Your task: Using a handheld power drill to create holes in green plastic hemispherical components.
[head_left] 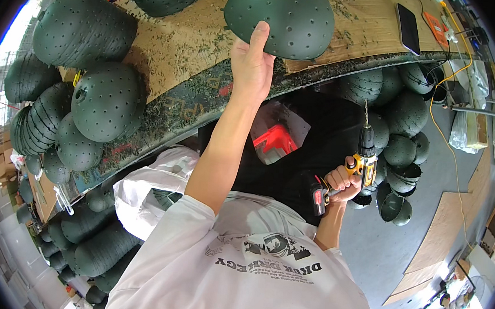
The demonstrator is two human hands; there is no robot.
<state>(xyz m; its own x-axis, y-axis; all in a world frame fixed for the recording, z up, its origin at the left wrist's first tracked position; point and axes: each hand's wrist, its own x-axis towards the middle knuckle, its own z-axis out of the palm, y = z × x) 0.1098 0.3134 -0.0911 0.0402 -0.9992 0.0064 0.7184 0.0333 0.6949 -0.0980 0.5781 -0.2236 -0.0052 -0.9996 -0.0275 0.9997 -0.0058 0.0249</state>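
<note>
Head view, the only feed I have.

Item, upper centre: one dark green dome, held in the left hand, thumb on its outer face near the rim, other fingers partly hidden. Holes dot the face I can see; I judge that face largely done, but cannot tell about the hidden side.

Item, right of centre: one yellow-and-black drill, gripped by the right hand, its bit pointing up the frame, well apart from the dome. By my reading, no hole is being cut.

Item, upper left: nested domes on the tabletop, holed; I count these as drilled.

Item, right: a pile of domes past the tabletop edge; several show holes, others I cannot make out, so the remaining count is uncertain.
</note>
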